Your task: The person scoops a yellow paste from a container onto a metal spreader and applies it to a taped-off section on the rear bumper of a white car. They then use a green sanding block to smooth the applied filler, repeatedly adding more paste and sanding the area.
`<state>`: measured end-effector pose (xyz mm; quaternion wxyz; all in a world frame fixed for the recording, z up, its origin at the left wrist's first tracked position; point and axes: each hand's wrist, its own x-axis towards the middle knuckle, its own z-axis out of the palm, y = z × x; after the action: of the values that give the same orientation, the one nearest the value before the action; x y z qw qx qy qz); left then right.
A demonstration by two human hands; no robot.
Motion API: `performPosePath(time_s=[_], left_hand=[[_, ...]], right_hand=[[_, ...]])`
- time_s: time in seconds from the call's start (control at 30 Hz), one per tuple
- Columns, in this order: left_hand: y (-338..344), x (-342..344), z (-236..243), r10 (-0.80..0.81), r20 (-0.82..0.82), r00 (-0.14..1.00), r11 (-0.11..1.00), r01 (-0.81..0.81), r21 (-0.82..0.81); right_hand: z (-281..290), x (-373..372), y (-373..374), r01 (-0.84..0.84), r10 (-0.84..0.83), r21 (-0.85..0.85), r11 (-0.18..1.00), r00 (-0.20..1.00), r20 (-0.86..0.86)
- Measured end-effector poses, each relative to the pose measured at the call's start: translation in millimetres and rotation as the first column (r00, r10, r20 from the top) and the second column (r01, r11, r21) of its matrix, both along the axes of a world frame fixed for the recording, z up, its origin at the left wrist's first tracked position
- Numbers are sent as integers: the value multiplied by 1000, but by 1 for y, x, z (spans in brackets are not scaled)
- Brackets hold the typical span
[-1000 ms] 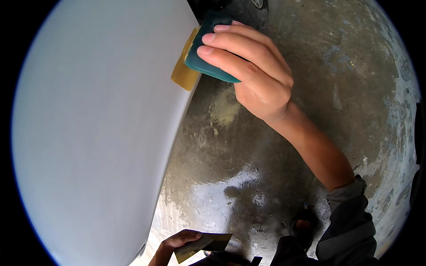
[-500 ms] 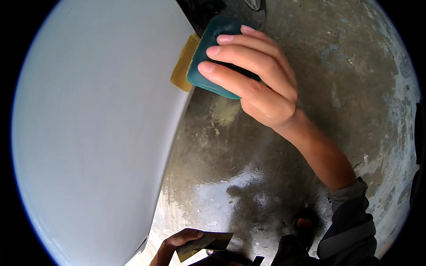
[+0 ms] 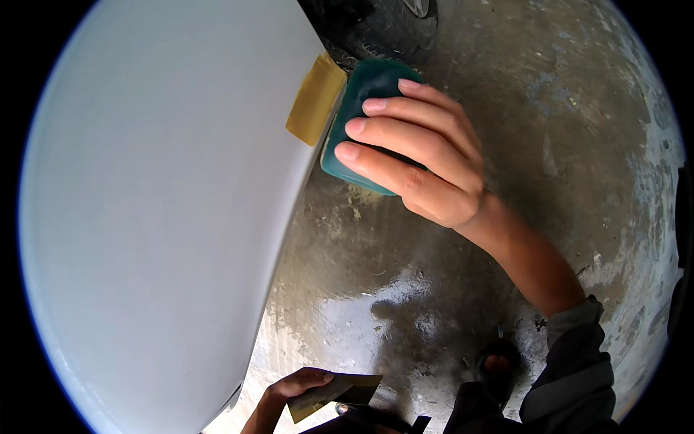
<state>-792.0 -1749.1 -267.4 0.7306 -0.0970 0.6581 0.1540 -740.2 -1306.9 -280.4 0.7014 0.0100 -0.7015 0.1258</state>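
Observation:
My right hand [image 3: 426,155] is closed on a teal, round-cornered putty spreader [image 3: 350,168], its fingers spread along the upper face and the thumb hidden underneath. The spreader is just right of the edge of a pale grey car panel [image 3: 173,210]. On that edge lies a smooth yellow patch [image 3: 316,101] that looks like filler; a narrow gap shows between it and the spreader. Low in the picture, my left hand [image 3: 305,382] grips a flat plate [image 3: 329,396] with yellowish and dark areas, its thumb on top.
A black tyre [image 3: 394,32] stands beyond the panel's far corner. The concrete floor [image 3: 564,145] is stained, with a shiny wet-looking area [image 3: 354,311] nearer me. My sandalled foot [image 3: 497,362] is at the lower right.
My right hand has drawn the spreader toward me and slightly right, off the yellow patch. More of the patch and tyre now shows. My left hand has hardly moved.

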Motion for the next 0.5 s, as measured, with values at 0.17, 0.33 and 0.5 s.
performPosePath(time_s=[0.17, 0.33, 0.5], left_hand=[[-3, 1, -4, 5, 16, 1000, 1000, -5, -12], [1, 4, 0, 34, 14, 999, 999, -34, -39], [7, 3, -1, -77, 6, 997, 997, 77, -9]], right_hand=[[14, -18, 3, 33, -31, 22, 999, 993, -113], [-3, -16, -1, -7, 7, 0, 1000, 1000, -15], [-11, 24, -8, 21, -15, -34, 999, 984, 178]])
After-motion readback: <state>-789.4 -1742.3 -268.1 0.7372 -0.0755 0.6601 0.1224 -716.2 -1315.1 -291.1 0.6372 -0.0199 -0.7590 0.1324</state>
